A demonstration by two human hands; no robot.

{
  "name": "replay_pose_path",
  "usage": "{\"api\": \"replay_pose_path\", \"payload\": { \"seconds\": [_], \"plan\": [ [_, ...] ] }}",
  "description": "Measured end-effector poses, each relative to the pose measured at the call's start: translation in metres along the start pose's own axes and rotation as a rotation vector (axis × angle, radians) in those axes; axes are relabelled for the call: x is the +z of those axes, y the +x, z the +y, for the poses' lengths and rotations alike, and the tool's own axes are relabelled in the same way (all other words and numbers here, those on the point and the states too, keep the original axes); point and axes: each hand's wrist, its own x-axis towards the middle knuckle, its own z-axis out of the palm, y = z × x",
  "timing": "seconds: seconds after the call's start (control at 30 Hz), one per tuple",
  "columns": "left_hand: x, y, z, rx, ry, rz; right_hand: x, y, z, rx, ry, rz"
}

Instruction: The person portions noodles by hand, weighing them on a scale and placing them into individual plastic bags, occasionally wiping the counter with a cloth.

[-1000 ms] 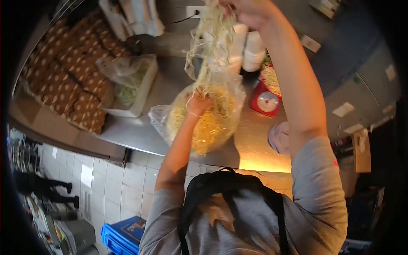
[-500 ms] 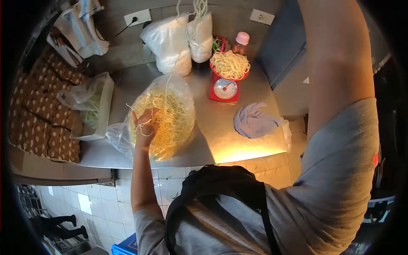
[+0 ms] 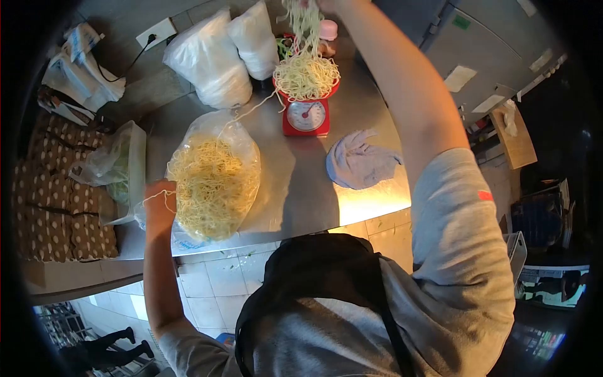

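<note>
Well, the top edge of my view crops the right hand, so I see only part of it; its fingers are pinched on a loose bunch of pale, stringy noodles that hangs over the red scale with a round white dial. On that scale, a tangled heap of thin, pale yellow noodles hides most of the red pan, and I cannot read the dial.

The left hand is at the left side of the clear, crinkled plastic bag, with a thin strand looped across it. Its fingers are too hard to make out for me to tell whether they grip anything. Inside the bag lies a broad mass of yellow noodles, and one long strand runs from there toward the heap.

Smooth, shiny metal makes up the surface. Two bulging plastic bags with white contents stand behind the noodle bag, and a pink-capped bottle is partly hidden behind the heap. A rumpled lavender cloth lies right of the scale. At the left, a thin plastic bag obscures greenery in the translucent tub, next to a brown dotted covering.
</note>
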Motion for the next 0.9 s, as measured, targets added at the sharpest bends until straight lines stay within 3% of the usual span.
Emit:
{"api": "replay_pose_path", "payload": {
  "seconds": [0.13,0.23,0.37,0.57,0.67,0.9],
  "plan": [
    [0.003,0.009,-0.009,0.111,0.432,-0.112,0.031,-0.039,0.044,0.016,-0.435,-0.063],
    [0.000,0.021,-0.009,0.150,0.605,-0.204,0.040,-0.053,0.059,-0.185,-0.729,-0.102],
    [-0.001,0.036,-0.011,0.183,0.796,-0.229,0.044,-0.055,0.065,-0.249,-0.884,-0.124],
    [-0.021,0.055,-0.001,0.258,0.810,-0.038,0.046,-0.046,0.087,-0.195,-0.949,-0.221],
    [-0.027,0.062,0.008,0.193,0.686,-0.027,0.050,-0.040,0.096,-0.165,-0.966,-0.200],
    [-0.018,0.064,0.025,0.241,0.498,0.089,0.038,-0.050,0.079,-0.205,-0.907,-0.133]
  ]
}}
